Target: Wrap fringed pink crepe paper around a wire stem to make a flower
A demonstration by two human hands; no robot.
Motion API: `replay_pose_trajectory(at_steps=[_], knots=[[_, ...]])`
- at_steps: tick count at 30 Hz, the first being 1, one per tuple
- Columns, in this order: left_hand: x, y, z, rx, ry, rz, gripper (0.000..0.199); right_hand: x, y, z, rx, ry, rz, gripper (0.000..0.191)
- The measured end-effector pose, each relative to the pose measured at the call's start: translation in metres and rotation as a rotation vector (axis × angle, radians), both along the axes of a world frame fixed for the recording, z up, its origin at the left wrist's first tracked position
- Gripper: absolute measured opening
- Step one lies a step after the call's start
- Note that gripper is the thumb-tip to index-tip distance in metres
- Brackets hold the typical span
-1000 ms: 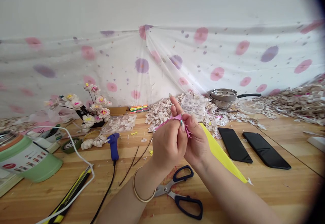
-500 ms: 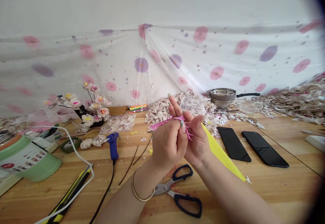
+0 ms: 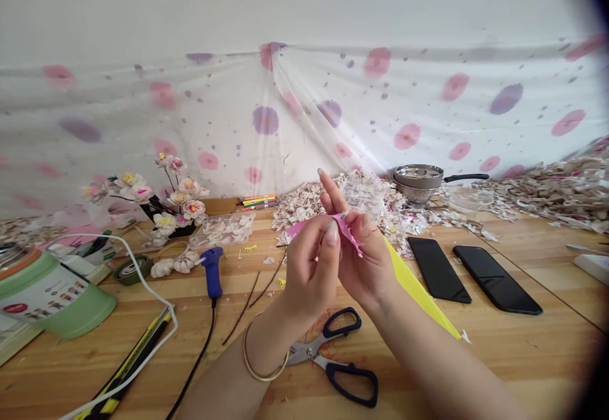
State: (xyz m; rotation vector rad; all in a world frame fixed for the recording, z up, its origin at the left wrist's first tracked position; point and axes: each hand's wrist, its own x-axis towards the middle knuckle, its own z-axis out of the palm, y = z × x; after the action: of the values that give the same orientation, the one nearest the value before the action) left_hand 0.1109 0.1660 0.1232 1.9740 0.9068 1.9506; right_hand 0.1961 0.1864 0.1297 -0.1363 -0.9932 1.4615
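Note:
Between my hands, above the table, is a strip of pink paper (image 3: 351,237) with a fringed edge. My left hand (image 3: 311,268), with a gold bangle at the wrist, is closed with thumb and finger pinched at the strip. My right hand (image 3: 366,268) grips the same strip between thumb and fingers, and one of its fingers points up. Part of the strip is hidden behind my left hand. Under my wrists lie scissors (image 3: 311,351) with dark blue handles, blades spread. A yellow sheet of paper (image 3: 421,293) lies partly beneath my right forearm.
On the left are a blue glue gun (image 3: 212,274), a black-and-yellow box cutter (image 3: 126,366), a green tub (image 3: 61,299) and artificial flowers (image 3: 178,201). Two black phones (image 3: 440,271) lie at the right. Pale petal-like scraps (image 3: 547,191) and metal bowls (image 3: 419,179) are behind.
My left hand has shifted slightly left and down, its fingers drawing away from my right hand. More of the pink strip and of my right palm shows between them.

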Motion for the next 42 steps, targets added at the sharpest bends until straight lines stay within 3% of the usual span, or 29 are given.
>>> replay_pose_trajectory(at_steps=[5, 7, 11, 13, 15, 20, 35, 39, 42], knots=[[0.0, -0.003, 0.008, -0.129, -0.141, -0.151, 0.023, 0.005, 0.006, -0.002, 0.139, -0.121, -0.107, 0.016], [-0.003, -0.002, 0.009, -0.111, -0.134, -0.157, 0.021, 0.01, 0.012, -0.003, 0.255, -0.17, -0.256, 0.012], [-0.014, 0.003, 0.008, -0.041, -0.033, -0.092, 0.012, 0.032, 0.024, 0.0, 0.694, -0.369, -0.803, 0.013], [-0.018, 0.004, 0.007, -0.005, 0.056, -0.039, 0.009, 0.044, 0.026, 0.005, 0.928, -0.528, -0.861, 0.011], [-0.019, 0.005, 0.008, 0.022, 0.124, 0.008, 0.009, 0.052, 0.026, 0.01, 1.034, -0.687, -0.839, 0.012], [-0.019, 0.003, 0.009, 0.082, 0.198, 0.081, 0.01, 0.055, 0.024, 0.014, 1.09, -0.892, -0.851, 0.013], [-0.021, 0.007, 0.012, 0.033, 0.313, 0.113, 0.008, 0.054, 0.024, 0.014, 1.094, -0.973, -0.883, 0.012], [-0.021, 0.007, 0.013, 0.026, 0.337, 0.11, 0.008, 0.055, 0.024, 0.012, 1.067, -0.98, -0.927, 0.019], [-0.021, 0.007, 0.013, 0.014, 0.367, 0.111, 0.008, 0.052, 0.022, 0.011, 0.951, -0.969, -0.883, 0.029]])
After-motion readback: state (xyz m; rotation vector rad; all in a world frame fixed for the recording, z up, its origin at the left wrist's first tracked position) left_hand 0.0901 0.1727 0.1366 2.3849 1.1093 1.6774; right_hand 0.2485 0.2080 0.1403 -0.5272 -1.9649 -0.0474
